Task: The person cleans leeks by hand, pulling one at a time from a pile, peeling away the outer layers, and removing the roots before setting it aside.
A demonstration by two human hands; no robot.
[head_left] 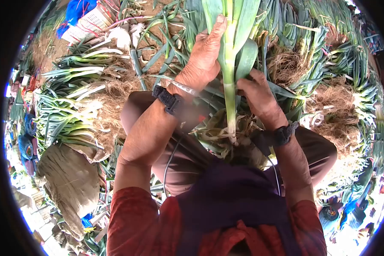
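Observation:
A large leek (229,85) stands nearly upright between my hands, its pale root end low above the trimmings between my legs. My left hand (203,55) is closed around the upper stalk and leaves, with the thumb pointing up. On the right side of the stalk, my right hand (257,93) has curled fingers touching a broad green leaf (246,59) that bends away from the stem; its fingertips are partly hidden by the stalk and leaf. Loose peeled leaves and husks (215,132) lie beneath the leek.
Rooted leeks (85,94) are piled at the left, and more bundles (333,102) lie at the right. A basket (91,23) with blue cloth is at the upper left. Brown sacking (68,179) lies at the lower left. Loose leaves cover ground ahead.

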